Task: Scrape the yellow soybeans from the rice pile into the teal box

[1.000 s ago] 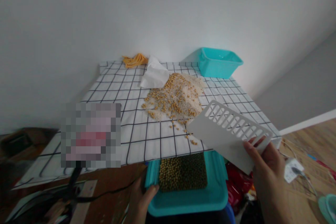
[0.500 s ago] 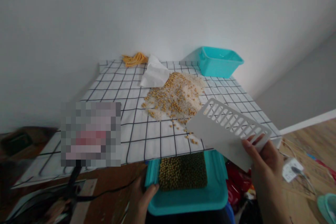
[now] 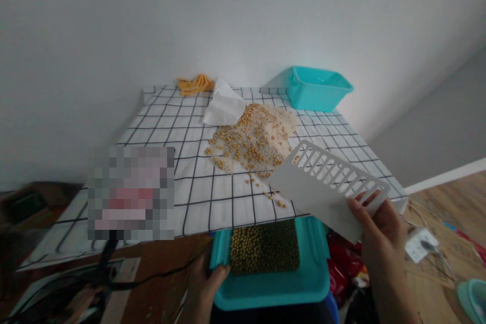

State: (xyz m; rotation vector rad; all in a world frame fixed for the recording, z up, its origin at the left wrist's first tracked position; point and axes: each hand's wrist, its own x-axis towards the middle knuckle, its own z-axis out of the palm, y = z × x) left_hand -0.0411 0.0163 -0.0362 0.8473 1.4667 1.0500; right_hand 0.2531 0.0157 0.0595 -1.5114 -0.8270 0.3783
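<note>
My left hand (image 3: 207, 281) grips the left rim of a teal plastic bin (image 3: 273, 291) below the table's front edge, thumb over the rim. Inside the bin, yellow soybeans (image 3: 245, 250) lie on the left and small dark green beans (image 3: 281, 248) on the right. My right hand (image 3: 379, 228) pinches a flat white plastic scraper (image 3: 315, 192) by its slotted edge. It is held tilted above the front right of the table, its left corner close to the pile. Mixed pale rice-like grains and soybeans (image 3: 258, 136) are heaped mid-table, with a few strays towards the front edge.
A checked cloth (image 3: 167, 131) covers the table. A turquoise bin (image 3: 319, 91) stands at the back right. White paper (image 3: 224, 106) lies against the heap, beside a yellow cloth (image 3: 195, 84). A blurred-out object (image 3: 131, 195) is at the left. A power strip (image 3: 421, 244) sits lower right.
My right hand and the scraper have shifted slightly left. My left hand and the bin below the table look the same.
</note>
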